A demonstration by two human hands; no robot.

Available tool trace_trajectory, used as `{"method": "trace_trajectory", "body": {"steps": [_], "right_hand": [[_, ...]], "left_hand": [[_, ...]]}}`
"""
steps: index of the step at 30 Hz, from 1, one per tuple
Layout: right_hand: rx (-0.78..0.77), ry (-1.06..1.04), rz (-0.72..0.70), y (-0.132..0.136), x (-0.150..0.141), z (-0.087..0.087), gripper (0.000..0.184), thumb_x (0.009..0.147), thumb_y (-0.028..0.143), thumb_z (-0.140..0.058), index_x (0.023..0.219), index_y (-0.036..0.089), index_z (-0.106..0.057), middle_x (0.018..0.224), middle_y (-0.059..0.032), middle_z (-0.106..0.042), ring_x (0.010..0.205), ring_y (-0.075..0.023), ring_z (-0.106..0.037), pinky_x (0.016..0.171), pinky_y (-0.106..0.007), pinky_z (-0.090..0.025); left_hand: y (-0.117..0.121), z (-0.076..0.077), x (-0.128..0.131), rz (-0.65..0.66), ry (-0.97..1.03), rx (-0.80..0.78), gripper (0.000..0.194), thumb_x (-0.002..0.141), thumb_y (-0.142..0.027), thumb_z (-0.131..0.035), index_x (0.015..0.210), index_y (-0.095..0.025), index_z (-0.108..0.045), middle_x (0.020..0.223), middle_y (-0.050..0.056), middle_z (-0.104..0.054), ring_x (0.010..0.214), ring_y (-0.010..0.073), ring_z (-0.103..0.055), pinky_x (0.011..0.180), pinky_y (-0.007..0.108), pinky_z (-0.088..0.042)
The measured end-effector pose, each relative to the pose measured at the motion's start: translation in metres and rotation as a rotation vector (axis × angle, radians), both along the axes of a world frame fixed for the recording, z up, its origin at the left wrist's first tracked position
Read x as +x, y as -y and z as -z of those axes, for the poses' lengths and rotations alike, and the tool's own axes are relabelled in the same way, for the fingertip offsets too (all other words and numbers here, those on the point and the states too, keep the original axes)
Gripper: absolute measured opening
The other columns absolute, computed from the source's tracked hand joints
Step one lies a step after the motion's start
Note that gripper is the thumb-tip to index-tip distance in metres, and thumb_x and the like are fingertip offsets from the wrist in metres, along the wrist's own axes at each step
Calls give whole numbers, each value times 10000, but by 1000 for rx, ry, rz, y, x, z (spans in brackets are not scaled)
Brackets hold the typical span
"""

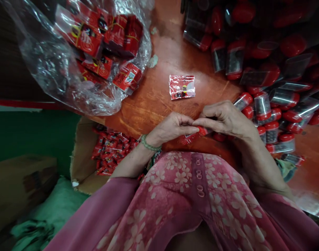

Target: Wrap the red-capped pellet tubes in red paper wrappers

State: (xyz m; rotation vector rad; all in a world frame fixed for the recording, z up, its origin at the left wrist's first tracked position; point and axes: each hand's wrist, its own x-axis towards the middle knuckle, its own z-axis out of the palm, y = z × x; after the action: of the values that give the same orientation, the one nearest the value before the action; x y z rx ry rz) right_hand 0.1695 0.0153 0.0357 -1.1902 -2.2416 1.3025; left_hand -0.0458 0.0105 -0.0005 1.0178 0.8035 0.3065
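Observation:
My left hand (172, 128) and my right hand (222, 118) meet at the near edge of the red-brown table (154, 101). Together they pinch a small red-capped item in a red printed wrapper (194, 135). The fingers of both hands are closed on it. A green bead bracelet (149, 144) sits on my left wrist. One flat red and clear packet (182, 86) lies alone on the table just beyond my hands.
A heap of red-capped clear tubes (266, 69) covers the table's right side. At far left a clear plastic bag (78, 52) holds red packets. A cardboard box (83, 164) of wrapped red pieces stands below the table's left edge.

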Motion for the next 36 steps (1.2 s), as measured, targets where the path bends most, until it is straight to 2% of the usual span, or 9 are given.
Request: {"method": "trace_trajectory", "body": {"steps": [4,9,14,16,18,21,26,30,36], "right_hand": [[66,86,0,5,-7,-1,569,1032,554,-450,641,170,-602,569,5,-546,512,-93,-433,561,-285,-292],[58,159,94,15,-13,-4,529,1012,553,-489,662,174,-608,571,2,-539,532,-108,-426,575,-297,-282],[-237,-171,273,31,3,-1,328,918,507,-650,1010,196,-694,787,-7,-712,677,-145,-618,604,-259,-454],[-335,-245,328,39,8,1,333,874,485,-702,1046,200,-700,846,-20,-745,729,-160,-661,627,-264,-507],[-369,-262,358,48,10,3,299,869,463,-710,995,191,-723,844,-25,-758,727,-160,-675,637,-267,-527],[-279,-230,359,57,9,0,241,915,412,-670,956,188,-751,861,-30,-778,732,-163,-695,672,-277,-538],[-50,-100,227,59,12,-9,186,950,338,-631,987,218,-769,923,-32,-801,799,-181,-726,766,-304,-542],[-71,-65,202,58,12,-8,225,969,363,-603,1019,222,-770,927,-30,-803,774,-180,-727,728,-293,-535],[-56,-16,113,56,8,-11,234,990,330,-570,1031,212,-768,962,-53,-801,845,-203,-728,785,-319,-524]], "left_hand": [[10,1,3,-81,32,2,296,750,-427,-821,855,-151,-788,765,12,-739,667,110,-615,650,240,-492],[21,0,2,-53,26,42,316,829,-441,-750,948,-151,-784,892,60,-777,807,173,-694,743,288,-537],[27,-5,-7,-99,-70,146,284,835,-405,-740,961,-154,-773,888,51,-779,775,156,-682,739,266,-522],[28,-6,-9,-96,-88,199,274,840,-398,-733,954,-153,-775,899,52,-782,784,155,-680,749,262,-520],[30,-6,-11,-65,-89,236,273,859,-398,-711,959,-152,-777,907,56,-783,792,156,-685,759,262,-522],[34,-7,-10,-10,-91,308,271,905,-378,-656,1000,-153,-772,938,58,-785,810,156,-693,777,263,-522],[35,-10,-8,116,-95,498,271,959,-342,-564,994,-160,-761,869,40,-765,784,159,-682,746,268,-508],[35,-7,-9,104,-94,470,278,954,-377,-594,982,-160,-766,867,40,-766,773,154,-682,728,257,-508],[42,-2,-6,22,-108,455,228,908,-347,-667,947,-153,-780,852,34,-777,748,135,-673,723,236,-501]]}}
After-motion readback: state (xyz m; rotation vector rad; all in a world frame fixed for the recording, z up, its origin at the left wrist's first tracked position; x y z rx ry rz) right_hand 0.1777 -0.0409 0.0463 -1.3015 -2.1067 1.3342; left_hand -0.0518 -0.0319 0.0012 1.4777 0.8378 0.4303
